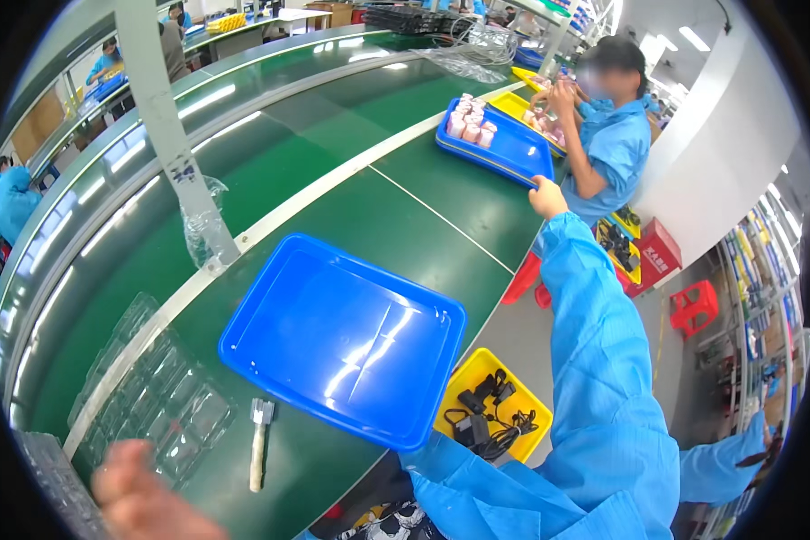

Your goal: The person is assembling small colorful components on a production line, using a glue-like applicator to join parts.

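Note:
My right hand (549, 197) reaches far out over the bench, its fingers closed on the near corner of a blue tray (519, 160). Small pale pink-and-white cylindrical pieces (471, 121) stand grouped at that tray's far left end. Closer to me lies a second blue tray (333, 315), with nothing in it. At the lower left my left hand (144, 495) is smeared by motion, so its fingers cannot be read. It is nearest to clear plastic blister trays (166, 405) and a brush-like tool with a pale handle (258, 445).
A co-worker (607, 135) in blue stands at the far right beside a yellow tray (522, 108). Below the bench edge is a yellow bin (531, 409) with black adapters and cables. A metal post (166, 126) rises at left. A red stool (693, 306) stands at right.

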Motion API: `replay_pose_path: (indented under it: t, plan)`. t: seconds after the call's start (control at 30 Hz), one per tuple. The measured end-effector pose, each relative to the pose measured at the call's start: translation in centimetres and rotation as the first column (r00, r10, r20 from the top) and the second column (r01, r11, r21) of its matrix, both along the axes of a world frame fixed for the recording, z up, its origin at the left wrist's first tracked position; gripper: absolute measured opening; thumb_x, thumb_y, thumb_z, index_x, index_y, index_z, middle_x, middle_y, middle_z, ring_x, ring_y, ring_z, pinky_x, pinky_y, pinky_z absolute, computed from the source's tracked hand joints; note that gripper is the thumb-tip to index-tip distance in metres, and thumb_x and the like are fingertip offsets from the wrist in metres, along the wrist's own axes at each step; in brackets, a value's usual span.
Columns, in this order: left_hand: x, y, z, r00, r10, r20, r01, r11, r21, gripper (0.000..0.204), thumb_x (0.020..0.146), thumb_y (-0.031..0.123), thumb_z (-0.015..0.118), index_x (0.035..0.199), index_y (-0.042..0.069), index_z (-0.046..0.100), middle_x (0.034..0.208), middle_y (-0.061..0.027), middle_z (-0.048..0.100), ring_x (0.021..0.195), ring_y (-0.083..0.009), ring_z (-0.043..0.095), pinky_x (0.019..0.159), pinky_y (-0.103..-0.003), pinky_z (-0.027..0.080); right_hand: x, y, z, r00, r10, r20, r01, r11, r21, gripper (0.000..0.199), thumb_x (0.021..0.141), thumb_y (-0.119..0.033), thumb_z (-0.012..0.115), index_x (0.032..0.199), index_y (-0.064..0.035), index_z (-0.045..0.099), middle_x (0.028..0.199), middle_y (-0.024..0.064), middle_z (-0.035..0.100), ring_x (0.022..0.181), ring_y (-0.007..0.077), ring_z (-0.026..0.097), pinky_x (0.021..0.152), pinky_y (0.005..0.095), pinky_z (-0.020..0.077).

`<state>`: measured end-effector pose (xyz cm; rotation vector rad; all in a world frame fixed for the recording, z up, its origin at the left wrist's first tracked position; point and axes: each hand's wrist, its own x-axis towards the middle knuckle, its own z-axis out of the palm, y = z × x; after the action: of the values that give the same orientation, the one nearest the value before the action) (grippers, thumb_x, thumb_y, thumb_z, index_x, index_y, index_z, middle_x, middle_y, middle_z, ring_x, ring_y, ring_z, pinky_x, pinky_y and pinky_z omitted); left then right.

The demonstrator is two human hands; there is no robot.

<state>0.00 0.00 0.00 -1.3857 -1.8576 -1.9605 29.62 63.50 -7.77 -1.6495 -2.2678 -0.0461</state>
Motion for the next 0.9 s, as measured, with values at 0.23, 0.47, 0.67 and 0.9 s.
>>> replay_pose_path:
  t: [0.23, 0.47, 0.67, 0.9]
  plan:
    - [2.6, 7.4, -11.5, 0.957, -0.073, -0.28, -0.134, 0.747, -0.652, 0.026, 0.07, 0.019, 0.068, 0.094, 0.01, 0.065, 0.124, -0.0175, 0.051, 0.125, -0.0418, 0.037, 0.106, -0.054, 0.025, -4.6, 7.0, -2.4, 0.972, -0.064, 0.224, 0.004, 0.966, 0.257, 0.037, 0.088, -0.012, 0.046, 0.123, -0.011, 0.056, 0.123, 0.0137, 0.059, 0.112, 0.0323, 0.058, 0.094, 0.0439, 0.046]
    - [1.8, 7.7, -11.0, 0.99, -0.022, -0.137, -0.075, 0.742, -0.666, 0.033, 0.08, 0.024, 0.065, 0.109, 0.008, 0.061, 0.131, -0.0201, 0.047, 0.125, -0.0462, 0.035, 0.105, -0.059, 0.023, -5.6, 8.9, -0.9, 0.954, 0.107, 0.28, -0.121, 0.992, 0.034, 0.03, 0.082, -0.006, 0.052, 0.107, -0.0099, 0.068, 0.105, 0.019, 0.066, 0.099, 0.0348, 0.063, 0.087, 0.044, 0.0501]
    - [1.6, 8.1, -11.1, 0.991, -0.027, -0.13, -0.07, 0.727, -0.683, 0.03, 0.079, 0.023, 0.065, 0.105, 0.008, 0.062, 0.13, -0.0191, 0.048, 0.124, -0.0453, 0.036, 0.104, -0.058, 0.026, -4.4, 9.5, -0.5, 0.927, 0.175, 0.331, -0.215, 0.972, 0.09, 0.031, 0.08, -0.004, 0.055, 0.108, -0.0097, 0.068, 0.1, 0.0191, 0.067, 0.098, 0.0338, 0.063, 0.089, 0.042, 0.049]
    - [1.5, 8.2, -11.0, 0.989, -0.025, -0.146, -0.082, 0.727, -0.681, 0.029, 0.079, 0.023, 0.065, 0.104, 0.008, 0.063, 0.129, -0.0184, 0.049, 0.124, -0.045, 0.036, 0.104, -0.057, 0.026, -4.1, 9.9, 0.1, 0.913, 0.27, 0.305, -0.31, 0.947, 0.089, 0.031, 0.075, -0.002, 0.057, 0.103, -0.0058, 0.068, 0.097, 0.0174, 0.067, 0.095, 0.0338, 0.064, 0.088, 0.042, 0.0486]
